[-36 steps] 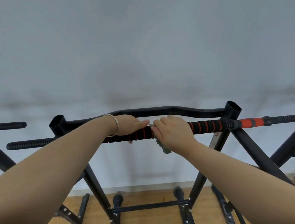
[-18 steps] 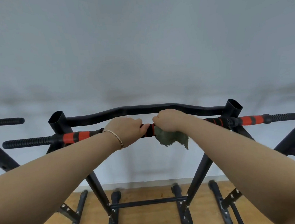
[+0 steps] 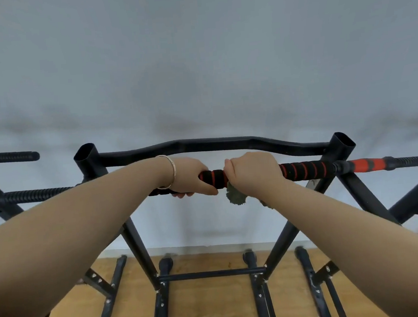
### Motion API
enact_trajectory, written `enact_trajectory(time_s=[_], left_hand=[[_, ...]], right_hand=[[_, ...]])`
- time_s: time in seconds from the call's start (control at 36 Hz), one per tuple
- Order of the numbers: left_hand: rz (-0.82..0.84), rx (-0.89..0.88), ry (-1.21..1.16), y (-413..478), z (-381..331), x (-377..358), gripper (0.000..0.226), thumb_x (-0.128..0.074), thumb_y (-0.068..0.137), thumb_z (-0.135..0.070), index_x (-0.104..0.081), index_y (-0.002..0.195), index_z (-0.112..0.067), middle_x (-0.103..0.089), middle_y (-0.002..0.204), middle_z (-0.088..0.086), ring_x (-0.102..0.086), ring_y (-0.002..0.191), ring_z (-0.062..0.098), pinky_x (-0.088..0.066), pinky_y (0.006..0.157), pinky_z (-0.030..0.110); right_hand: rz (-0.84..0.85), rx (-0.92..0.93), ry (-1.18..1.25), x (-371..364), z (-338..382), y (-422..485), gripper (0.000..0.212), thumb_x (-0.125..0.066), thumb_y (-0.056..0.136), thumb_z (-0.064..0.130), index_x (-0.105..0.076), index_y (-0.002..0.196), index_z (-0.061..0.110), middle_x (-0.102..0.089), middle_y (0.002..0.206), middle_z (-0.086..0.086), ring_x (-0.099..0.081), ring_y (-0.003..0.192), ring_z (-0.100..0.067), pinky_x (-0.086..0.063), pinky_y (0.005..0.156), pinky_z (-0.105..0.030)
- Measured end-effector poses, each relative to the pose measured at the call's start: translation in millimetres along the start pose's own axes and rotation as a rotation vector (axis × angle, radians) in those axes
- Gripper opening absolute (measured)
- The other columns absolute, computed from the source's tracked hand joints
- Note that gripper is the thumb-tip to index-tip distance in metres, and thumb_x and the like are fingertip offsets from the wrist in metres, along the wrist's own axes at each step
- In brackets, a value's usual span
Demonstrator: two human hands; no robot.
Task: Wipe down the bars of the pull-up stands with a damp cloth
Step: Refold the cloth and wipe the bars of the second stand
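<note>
Head view count: 2 hands, 1 cloth, 1 whole pull-up stand; partial 9 o'clock stand and 3 o'clock stand.
Left hand: wrapped round padded bar, frame centre.
Right hand: just beside it toward 3 o'clock, fisted, clamping cloth onto bar.
Cloth: green tail hangs at 6 o'clock under fist.
Arms: both extended forward.
</note>
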State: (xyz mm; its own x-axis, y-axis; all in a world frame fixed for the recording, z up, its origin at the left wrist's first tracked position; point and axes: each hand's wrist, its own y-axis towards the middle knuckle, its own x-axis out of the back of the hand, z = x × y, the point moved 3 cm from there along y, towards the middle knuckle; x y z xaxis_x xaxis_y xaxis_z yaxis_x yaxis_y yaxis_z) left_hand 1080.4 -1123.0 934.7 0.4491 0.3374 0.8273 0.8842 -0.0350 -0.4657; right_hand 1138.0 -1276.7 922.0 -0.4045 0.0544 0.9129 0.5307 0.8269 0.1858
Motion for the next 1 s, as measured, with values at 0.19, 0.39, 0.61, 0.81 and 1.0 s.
enact_trajectory(time_s=[0.19, 0.39, 0.61, 0.81, 1.0], left_hand=[[-0.506, -0.022, 0.564, -9.8, -5.4, -21.1, 0.044, -0.046, 0.091, -0.066, -0.045, 0.098, -0.023, -0.057, 0.079, -0.006, -0.056, 0.066, 0.016, -0.046, 0.059, 0.030], [-0.018, -0.028, -0.014, -7.9, -2.7, 3.1, 0.045, -0.063, 0.082, -0.066, -0.058, 0.100, -0.026, -0.071, 0.088, -0.005, -0.071, 0.079, 0.014, -0.060, 0.075, 0.036], [0.106, 0.023, -0.095, 3.1, 4.1, -4.2, 0.043, -0.066, 0.084, -0.056, -0.061, 0.091, -0.014, -0.065, 0.066, 0.001, -0.058, 0.053, 0.019, -0.056, 0.059, 0.032], [-0.197, 0.025, 0.272, -5.9, -4.0, -9.7, 0.045, -0.055, 0.088, -0.065, -0.052, 0.091, -0.020, -0.063, 0.078, 0.000, -0.058, 0.063, 0.016, -0.050, 0.060, 0.032], [-0.236, 0.032, 0.337, -11.9, -5.5, -7.7, 0.047, -0.055, 0.086, -0.069, -0.048, 0.096, -0.023, -0.058, 0.080, -0.006, -0.058, 0.074, 0.016, -0.050, 0.066, 0.032]], right_hand=[[0.446, -0.118, 0.497, 5.1, -18.9, 26.1, 0.036, -0.029, 0.103, 0.027, -0.045, 0.073, 0.015, -0.051, 0.078, -0.003, -0.047, 0.073, -0.021, -0.034, 0.061, -0.032], [0.019, -0.114, 0.277, 6.0, -8.6, 2.3, 0.042, -0.040, 0.100, 0.027, -0.037, 0.060, 0.015, -0.045, 0.054, 0.000, -0.045, 0.050, -0.020, -0.031, 0.048, -0.027], [-0.158, -0.060, 0.163, -2.0, 0.3, -12.5, 0.032, -0.063, 0.083, 0.017, -0.037, 0.065, 0.016, -0.031, 0.045, 0.004, -0.030, 0.036, -0.018, -0.029, 0.042, -0.020], [0.183, -0.127, 0.351, -0.3, -11.6, 17.6, 0.047, -0.025, 0.101, 0.034, -0.047, 0.063, 0.015, -0.050, 0.064, -0.002, -0.046, 0.060, -0.020, -0.029, 0.053, -0.030], [0.196, -0.126, 0.404, 5.8, -11.9, 16.7, 0.054, -0.024, 0.104, 0.039, -0.046, 0.061, 0.015, -0.051, 0.063, -0.003, -0.048, 0.061, -0.022, -0.037, 0.058, -0.032]])
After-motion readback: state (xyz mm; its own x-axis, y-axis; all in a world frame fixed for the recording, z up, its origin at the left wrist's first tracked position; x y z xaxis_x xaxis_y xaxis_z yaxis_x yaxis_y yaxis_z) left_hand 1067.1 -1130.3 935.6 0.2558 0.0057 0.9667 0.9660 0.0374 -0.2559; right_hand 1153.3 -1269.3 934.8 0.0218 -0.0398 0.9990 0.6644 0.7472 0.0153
